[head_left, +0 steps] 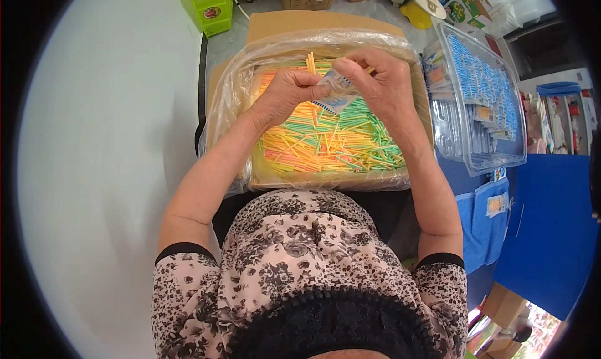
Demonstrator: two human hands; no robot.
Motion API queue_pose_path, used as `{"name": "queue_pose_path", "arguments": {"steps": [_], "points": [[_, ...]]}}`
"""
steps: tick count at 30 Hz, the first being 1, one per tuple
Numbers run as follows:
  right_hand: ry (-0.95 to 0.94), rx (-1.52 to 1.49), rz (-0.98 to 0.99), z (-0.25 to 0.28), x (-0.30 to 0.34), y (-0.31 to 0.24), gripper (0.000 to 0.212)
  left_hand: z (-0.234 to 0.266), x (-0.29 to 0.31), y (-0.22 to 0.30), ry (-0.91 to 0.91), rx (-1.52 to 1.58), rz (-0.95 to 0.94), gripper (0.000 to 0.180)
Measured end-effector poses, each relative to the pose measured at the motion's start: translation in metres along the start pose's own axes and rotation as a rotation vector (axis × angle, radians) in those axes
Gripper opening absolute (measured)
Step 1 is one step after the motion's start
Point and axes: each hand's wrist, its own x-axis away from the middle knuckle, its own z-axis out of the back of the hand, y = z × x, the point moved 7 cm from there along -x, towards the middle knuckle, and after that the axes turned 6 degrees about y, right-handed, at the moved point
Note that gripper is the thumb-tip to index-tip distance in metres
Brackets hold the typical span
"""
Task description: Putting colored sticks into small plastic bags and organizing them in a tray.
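Both hands are raised over a cardboard box of thin sticks (332, 143) in yellow, orange, pink and green. My left hand (280, 99) is closed, with a few yellow sticks (310, 63) standing up by its fingers. Its thumb and fingertips also meet the edge of a small clear plastic packet (339, 98) with blue-and-white print. My right hand (389, 87) pinches the packet's upper right side. Near its fingers a short yellow end shows; whether it is held there I cannot tell. The packet hangs tilted between both hands, and its contents are unclear.
Clear plastic lines the box (325, 22), its flap raised at the far side. To the right, a clear bin (466, 162) holds many blue-and-white packets. A blue cloth (482, 227) hangs below it. A green plastic basket (210, 8) stands far left, beside a white wall (100, 171).
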Motion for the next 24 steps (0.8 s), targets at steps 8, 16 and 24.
{"name": "queue_pose_path", "arguments": {"steps": [8,16,24], "points": [[0.169,-0.307,-0.075,0.011,0.004,0.016,0.026,-0.005,0.003,0.006,-0.01,0.112,0.037,0.023],[0.076,-0.152,-0.022,0.004,0.036,0.029,0.019,-0.017,-0.004,-0.001,-0.077,0.089,0.027,0.026],[0.384,-0.398,-0.196,0.142,0.157,0.074,0.023,0.003,0.006,0.001,0.138,-0.368,-0.054,0.031]]}}
